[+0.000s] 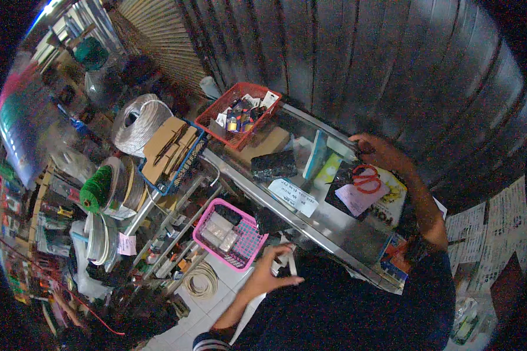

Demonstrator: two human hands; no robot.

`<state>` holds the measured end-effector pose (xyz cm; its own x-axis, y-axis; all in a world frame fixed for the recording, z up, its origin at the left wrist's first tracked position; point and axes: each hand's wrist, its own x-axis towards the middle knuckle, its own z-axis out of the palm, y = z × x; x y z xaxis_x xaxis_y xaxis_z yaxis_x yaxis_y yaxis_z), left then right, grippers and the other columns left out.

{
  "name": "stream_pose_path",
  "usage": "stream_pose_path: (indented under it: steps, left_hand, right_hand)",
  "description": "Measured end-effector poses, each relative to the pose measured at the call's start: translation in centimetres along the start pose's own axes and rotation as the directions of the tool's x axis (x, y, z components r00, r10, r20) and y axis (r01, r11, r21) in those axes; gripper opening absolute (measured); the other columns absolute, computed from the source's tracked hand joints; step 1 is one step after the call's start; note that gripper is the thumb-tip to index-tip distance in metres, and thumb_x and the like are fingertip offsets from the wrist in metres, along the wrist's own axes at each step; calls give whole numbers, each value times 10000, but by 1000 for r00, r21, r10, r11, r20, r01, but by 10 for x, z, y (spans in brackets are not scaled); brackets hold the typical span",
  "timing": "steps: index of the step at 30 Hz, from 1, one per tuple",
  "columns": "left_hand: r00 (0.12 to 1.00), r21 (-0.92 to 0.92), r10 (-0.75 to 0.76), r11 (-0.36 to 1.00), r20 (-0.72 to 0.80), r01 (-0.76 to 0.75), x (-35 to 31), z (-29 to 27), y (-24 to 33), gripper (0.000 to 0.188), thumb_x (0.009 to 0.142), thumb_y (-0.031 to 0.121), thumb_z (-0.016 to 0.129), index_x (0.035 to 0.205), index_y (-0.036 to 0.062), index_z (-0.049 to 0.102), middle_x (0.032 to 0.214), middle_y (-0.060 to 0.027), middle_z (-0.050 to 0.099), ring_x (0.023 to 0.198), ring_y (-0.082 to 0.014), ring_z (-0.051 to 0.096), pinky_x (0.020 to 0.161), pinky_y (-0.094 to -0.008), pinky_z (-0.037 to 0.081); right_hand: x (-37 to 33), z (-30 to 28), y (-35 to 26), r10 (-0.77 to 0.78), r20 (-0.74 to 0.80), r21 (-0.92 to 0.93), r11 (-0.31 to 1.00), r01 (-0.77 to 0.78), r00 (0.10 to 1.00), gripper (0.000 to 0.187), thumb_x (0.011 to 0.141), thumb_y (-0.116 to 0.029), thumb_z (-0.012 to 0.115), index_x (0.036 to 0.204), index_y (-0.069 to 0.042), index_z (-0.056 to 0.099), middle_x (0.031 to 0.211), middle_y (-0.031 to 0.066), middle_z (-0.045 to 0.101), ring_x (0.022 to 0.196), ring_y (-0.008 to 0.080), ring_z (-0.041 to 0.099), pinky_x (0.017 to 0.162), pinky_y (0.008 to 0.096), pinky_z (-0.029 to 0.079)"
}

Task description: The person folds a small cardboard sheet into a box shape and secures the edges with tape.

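My left hand (268, 276) is raised in front of my dark shirt, near the front edge of the glass counter (328, 202). Its thumb and fingers are curved around a small white strip-like thing (292, 263), whose kind I cannot make out. At the counter's far edge my right hand (376, 151) lies with its fingers curled over the metal frame. Below my right forearm, red-handled scissors (366, 179) rest on a pink paper (362, 198). Beside them lie a black packet (275, 164) and a white handwritten card (294, 197).
A red basket (221, 111) of small packages stands on the counter's far left end. Left of it are a blue crate (187, 161) with cardboard pieces and a twine roll (140, 124). Lower down sits a pink basket (200, 225). Corrugated metal shutter (357, 64) closes off the back.
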<state>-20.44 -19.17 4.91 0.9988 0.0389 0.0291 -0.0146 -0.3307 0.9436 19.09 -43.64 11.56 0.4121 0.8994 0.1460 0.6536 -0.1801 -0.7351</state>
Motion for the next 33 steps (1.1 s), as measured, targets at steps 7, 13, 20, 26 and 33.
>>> stream_pose_path:
  steps: [7,13,20,26,33]
  left_hand:
    - [977,182,131,978,-170,-100,51,-90,71,739,618,174,928,1216,87,503,1374,-156,490,1229,-264,515,1023,-383,444]
    - [972,89,159,985,-174,-145,71,-119,111,737,623,133,917,1222,91,490,1378,-143,461,1231,-238,493,1004,-401,462]
    - [979,65,117,992,-166,-108,62,-124,140,740,640,87,902,1245,112,477,1426,-134,414,1270,-232,469,1000,-375,451]
    - [984,-4,60,998,-167,-62,55,-116,143,779,659,71,884,1279,109,415,1273,-64,433,1069,-198,570,738,-309,534]
    - [977,14,96,995,-190,-95,48,-116,141,754,647,81,901,1262,102,465,1442,-146,381,1375,-272,366,1141,-412,298]
  right_hand:
    - [45,30,-60,-314,35,-31,948,316,949,424,823,68,600,1235,18,514,1116,104,555,1033,204,598,882,343,501]
    - [61,45,-153,-239,225,-85,961,263,945,453,795,-25,674,1221,-38,520,1078,122,516,1012,247,568,910,352,461]
    - [80,48,-185,-316,408,-80,922,378,857,615,728,-315,815,1189,-86,479,1084,126,483,995,286,578,862,415,482]
    - [93,60,-197,-326,454,-78,912,402,829,683,707,-452,822,1166,-101,458,1091,116,480,925,289,603,786,444,492]
    - [100,67,-215,-356,475,-143,871,470,805,677,714,-469,808,1149,-88,456,1086,120,481,935,315,614,766,442,500]
